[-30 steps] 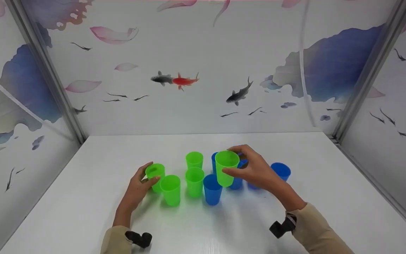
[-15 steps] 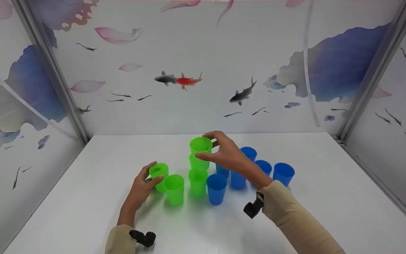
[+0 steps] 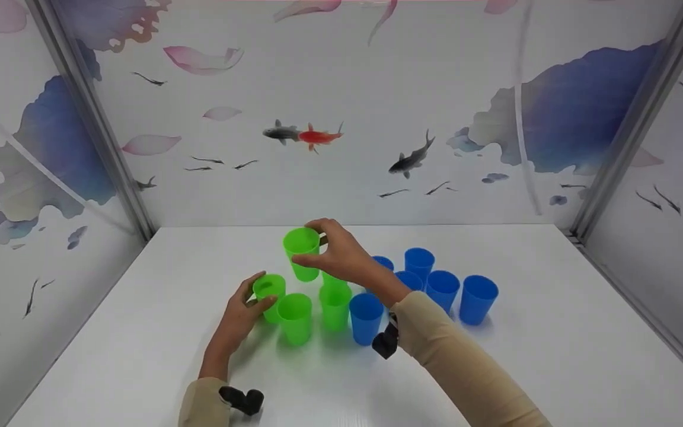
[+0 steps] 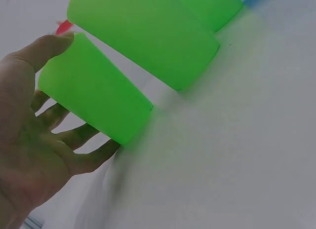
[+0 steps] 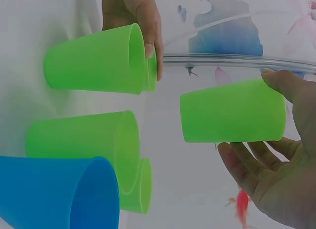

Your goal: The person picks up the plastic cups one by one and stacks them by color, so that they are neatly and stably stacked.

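My right hand (image 3: 341,252) holds a green cup (image 5: 232,113) by its rim, thumb on the near side and fingers on the far side. In the right wrist view this cup hangs apart from the others, above the table. My left hand (image 3: 236,317) grips another green cup (image 4: 96,88) that stands upright at the left end of the group. Just right of it stands a green cup (image 3: 295,320), and beside that one more green cup (image 3: 335,308). A further green cup (image 5: 144,187) behind is mostly covered by my right hand in the head view.
Several blue cups stand upright to the right, among them a near blue cup (image 3: 366,320) and an outer blue cup (image 3: 478,301). My right forearm crosses over some of them. The white table (image 3: 140,356) ends at a patterned back wall (image 3: 341,196) and side walls.
My right hand has carried its green cup leftward, from over the blue cups, past the rear green cup, to behind the left-hand cups. My left hand keeps its hold and place.
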The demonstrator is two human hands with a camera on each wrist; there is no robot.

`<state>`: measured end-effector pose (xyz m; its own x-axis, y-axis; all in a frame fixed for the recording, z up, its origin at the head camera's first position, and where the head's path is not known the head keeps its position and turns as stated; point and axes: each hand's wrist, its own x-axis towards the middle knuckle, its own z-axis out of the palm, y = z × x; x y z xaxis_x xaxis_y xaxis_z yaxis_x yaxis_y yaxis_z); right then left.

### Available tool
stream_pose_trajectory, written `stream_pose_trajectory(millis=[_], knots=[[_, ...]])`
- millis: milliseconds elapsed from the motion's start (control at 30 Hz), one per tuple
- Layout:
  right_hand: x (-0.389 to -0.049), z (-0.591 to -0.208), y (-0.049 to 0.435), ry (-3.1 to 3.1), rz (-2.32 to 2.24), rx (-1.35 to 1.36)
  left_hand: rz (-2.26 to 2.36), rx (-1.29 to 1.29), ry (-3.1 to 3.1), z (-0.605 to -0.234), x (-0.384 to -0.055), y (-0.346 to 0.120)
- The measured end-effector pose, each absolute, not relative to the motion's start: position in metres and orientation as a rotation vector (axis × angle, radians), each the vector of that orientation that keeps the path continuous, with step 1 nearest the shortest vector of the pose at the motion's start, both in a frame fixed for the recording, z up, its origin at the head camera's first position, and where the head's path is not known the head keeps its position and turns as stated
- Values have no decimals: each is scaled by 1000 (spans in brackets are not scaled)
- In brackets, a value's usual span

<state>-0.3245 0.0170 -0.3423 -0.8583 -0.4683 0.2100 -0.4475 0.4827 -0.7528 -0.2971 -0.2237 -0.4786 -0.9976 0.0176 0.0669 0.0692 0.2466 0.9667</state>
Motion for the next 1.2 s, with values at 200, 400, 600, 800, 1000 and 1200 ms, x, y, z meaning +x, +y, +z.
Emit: stream_pose_trajectory(millis=[200, 400, 600, 800, 1000, 1200], knots=[[-329, -342, -7, 2635, -1340, -787, -1888, -64, -2465, -481, -300, -226], [-331, -349, -30, 2582, -1385, -832, -1885, -36, -2481, -481, -297, -225], [-333, -359, -42, 2568, -1401, -851, -1897, -20, -2492, -482, -299, -225], [-334, -371, -48, 2549, -1412, -829, -1871, -22, -2511, -479, -298, -227], [-333, -385, -51, 2559, -1397, -827, -1882, -38, -2518, -479, -297, -227], [-333, -398, -54, 2577, -1381, -807, -1863, -40, -2523, -483, -297, -228]])
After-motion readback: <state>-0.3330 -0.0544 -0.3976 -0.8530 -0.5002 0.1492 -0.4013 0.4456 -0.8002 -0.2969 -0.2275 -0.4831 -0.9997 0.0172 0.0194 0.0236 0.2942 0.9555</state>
